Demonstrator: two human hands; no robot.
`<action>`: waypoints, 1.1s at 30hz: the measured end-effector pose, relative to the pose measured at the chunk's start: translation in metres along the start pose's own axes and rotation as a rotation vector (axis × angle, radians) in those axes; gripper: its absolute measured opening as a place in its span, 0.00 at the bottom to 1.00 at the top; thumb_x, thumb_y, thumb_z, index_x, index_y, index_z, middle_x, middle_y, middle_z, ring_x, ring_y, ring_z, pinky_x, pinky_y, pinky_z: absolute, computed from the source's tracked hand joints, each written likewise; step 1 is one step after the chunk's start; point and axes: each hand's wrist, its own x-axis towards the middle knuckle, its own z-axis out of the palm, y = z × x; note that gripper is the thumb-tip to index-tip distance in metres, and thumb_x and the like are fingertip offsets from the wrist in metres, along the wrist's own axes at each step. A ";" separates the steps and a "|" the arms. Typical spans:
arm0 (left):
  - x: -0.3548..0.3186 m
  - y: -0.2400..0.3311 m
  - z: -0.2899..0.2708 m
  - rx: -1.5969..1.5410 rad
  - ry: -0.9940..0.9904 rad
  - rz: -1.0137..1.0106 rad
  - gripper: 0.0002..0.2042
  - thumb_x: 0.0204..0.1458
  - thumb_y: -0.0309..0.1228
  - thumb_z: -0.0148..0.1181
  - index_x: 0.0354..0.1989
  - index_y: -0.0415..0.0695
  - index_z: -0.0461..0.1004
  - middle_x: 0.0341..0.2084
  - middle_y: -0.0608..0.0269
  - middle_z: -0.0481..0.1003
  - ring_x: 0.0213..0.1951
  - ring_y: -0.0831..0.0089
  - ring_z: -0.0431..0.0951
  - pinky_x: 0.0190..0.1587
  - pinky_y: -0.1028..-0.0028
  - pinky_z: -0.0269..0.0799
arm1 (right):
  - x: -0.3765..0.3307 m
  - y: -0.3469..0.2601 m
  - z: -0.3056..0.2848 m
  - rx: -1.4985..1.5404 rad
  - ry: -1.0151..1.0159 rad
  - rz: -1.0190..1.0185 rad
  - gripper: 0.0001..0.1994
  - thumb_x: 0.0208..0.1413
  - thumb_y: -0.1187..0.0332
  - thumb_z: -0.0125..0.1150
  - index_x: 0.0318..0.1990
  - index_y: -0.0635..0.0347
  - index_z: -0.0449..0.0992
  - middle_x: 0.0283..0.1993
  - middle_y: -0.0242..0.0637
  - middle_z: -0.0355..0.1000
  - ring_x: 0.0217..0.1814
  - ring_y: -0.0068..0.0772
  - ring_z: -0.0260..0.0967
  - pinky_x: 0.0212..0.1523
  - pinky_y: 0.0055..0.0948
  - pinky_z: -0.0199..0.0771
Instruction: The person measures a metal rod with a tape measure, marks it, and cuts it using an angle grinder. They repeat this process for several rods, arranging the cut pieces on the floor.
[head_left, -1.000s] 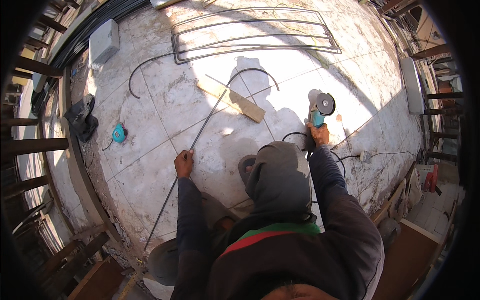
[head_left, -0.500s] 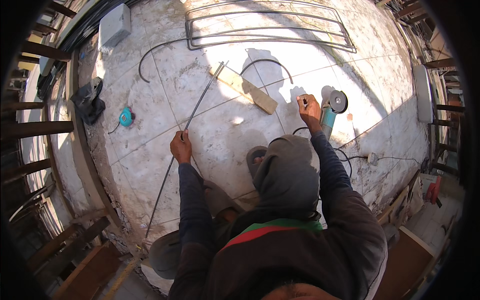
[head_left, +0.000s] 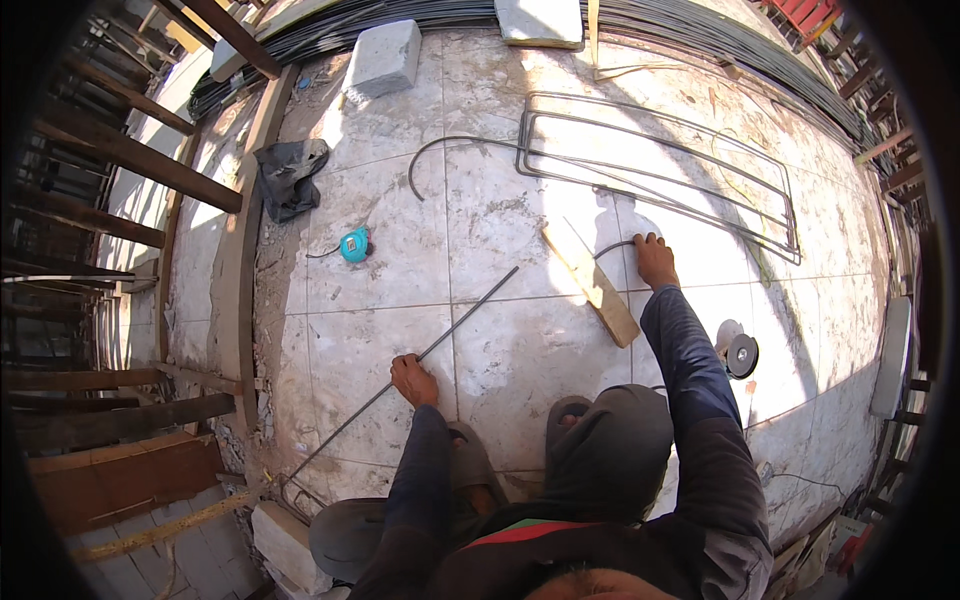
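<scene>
My left hand (head_left: 414, 381) is closed around a long straight steel rod (head_left: 470, 315), which slants over the tiled floor from lower left to upper right. Farther off, my right hand (head_left: 656, 262) has its fingers curled on the end of a short curved steel rod (head_left: 612, 248). Part of that rod lies hidden behind a wooden plank (head_left: 597, 292), and my fingers cover its tip. An angle grinder (head_left: 741, 356) rests right of my right forearm; mostly its disc shows.
Bent rod frames (head_left: 660, 205) lie at the far right, with a long hooked rod (head_left: 425, 160) beside them. A teal tape measure (head_left: 355, 245), a black bag (head_left: 289, 180) and a white block (head_left: 383, 60) are at left. Bundled rods (head_left: 680, 20) run along the back.
My right hand has reached forward from near the grinder to the curved rod. My left hand still holds the straight rod, whose far end has come away from the plank. The view has shifted.
</scene>
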 end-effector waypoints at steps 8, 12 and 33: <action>-0.005 0.023 0.019 0.065 0.153 -0.031 0.23 0.56 0.38 0.56 0.56 0.39 0.62 0.64 0.44 0.54 0.63 0.47 0.54 0.63 0.45 0.49 | 0.002 0.048 -0.047 0.071 0.142 -0.157 0.10 0.48 0.78 0.57 0.40 0.59 0.70 0.40 0.44 0.73 0.44 0.50 0.71 0.42 0.44 0.74; -0.005 0.029 0.023 0.087 0.106 -0.090 0.26 0.56 0.43 0.54 0.58 0.40 0.60 0.66 0.45 0.50 0.66 0.47 0.51 0.63 0.42 0.46 | 0.006 0.030 -0.145 0.181 0.213 -0.252 0.10 0.47 0.78 0.60 0.37 0.62 0.68 0.36 0.51 0.72 0.39 0.58 0.70 0.37 0.47 0.69; -0.002 0.017 0.022 0.056 0.099 -0.086 0.28 0.53 0.45 0.55 0.59 0.41 0.63 0.67 0.44 0.51 0.67 0.48 0.51 0.63 0.42 0.47 | 0.136 -0.318 -0.373 0.866 0.883 -0.862 0.13 0.54 0.70 0.62 0.47 0.59 0.74 0.43 0.44 0.74 0.42 0.49 0.74 0.39 0.39 0.76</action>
